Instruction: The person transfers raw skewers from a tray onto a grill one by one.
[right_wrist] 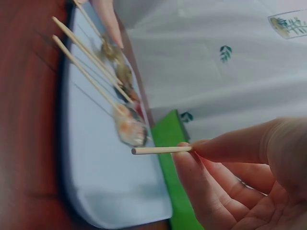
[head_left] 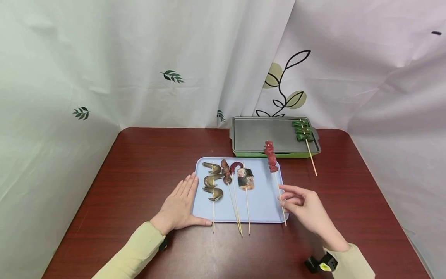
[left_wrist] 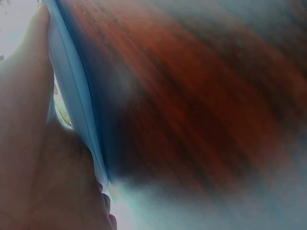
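Right hand [head_left: 303,207]: thumb and fingertips pinch the thin pale wooden stick of a skewer of red meat-like chunks [head_left: 270,157]. Right wrist view shows the stick's blunt end jutting out past the pinch. In the head view this skewer crosses the right part of a pale blue rectangular tray with rounded corners [head_left: 265,209], chunks uppermost, top chunk overlapping the front of the grill. Contact between skewer and tray: cannot tell.

Left hand [head_left: 181,201]: spread flat, fingers straight along the tray's left edge, thumb stretched out at the near rim, close to the first stick. Grips nothing.

On the tray, left to right: a skewer of three curled grey-brown shrimp [head_left: 213,180]; a skewer of brown rounded pieces [head_left: 226,170]; a skewer with a dark red curled tentacle [head_left: 235,166]; a skewer of pale pieces banded in black [head_left: 246,179]. All four sticks overhang the near rim; the middle two draw close at their lower ends.

Beyond the tray: a grey flat rectangular grill with a green side [head_left: 266,133]. A skewer of glossy green folded pieces [head_left: 303,131] lies at its right end, stick projecting past the front.

Underneath, a reddish-brown wood-grain counter [head_left: 156,162]; behind, white leaf-printed cloth [head_left: 139,58].
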Demonstrator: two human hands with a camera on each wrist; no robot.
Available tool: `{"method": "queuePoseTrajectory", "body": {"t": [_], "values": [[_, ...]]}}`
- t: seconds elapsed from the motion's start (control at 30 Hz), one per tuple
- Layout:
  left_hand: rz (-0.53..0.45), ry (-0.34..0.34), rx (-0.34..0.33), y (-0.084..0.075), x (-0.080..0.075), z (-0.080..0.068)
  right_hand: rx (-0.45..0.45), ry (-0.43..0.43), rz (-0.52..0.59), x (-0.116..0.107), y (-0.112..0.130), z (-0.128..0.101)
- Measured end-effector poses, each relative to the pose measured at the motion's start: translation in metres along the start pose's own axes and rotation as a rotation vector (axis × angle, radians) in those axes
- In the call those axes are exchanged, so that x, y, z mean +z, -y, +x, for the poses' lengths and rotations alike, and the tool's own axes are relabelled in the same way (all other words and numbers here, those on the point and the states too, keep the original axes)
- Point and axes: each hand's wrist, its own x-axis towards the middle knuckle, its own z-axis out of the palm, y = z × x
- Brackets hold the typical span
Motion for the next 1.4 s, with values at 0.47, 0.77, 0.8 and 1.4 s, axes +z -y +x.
{"method": "queuePoseTrajectory", "body": {"t": [0.47, 0.77, 0.8, 1.4], "values": [[0.001, -0.013, 0.002, 0.000, 0.000, 0.000, -0.087, -0.139, -0.142, -0.053, 0.026, 0.031], [-0.002, -0.025, 0.008, 0.000, 0.000, 0.000, -0.057, -0.176, -0.292, -0.089, 0.039, 0.057], [-0.001, -0.026, 0.009, 0.000, 0.000, 0.000, -0.051, -0.174, -0.315, -0.092, 0.039, 0.061], [-0.007, -0.033, 0.009, 0.000, 0.002, 0.000, 0.163, 0.007, -0.246, -0.099, 0.008, 0.111]]}}
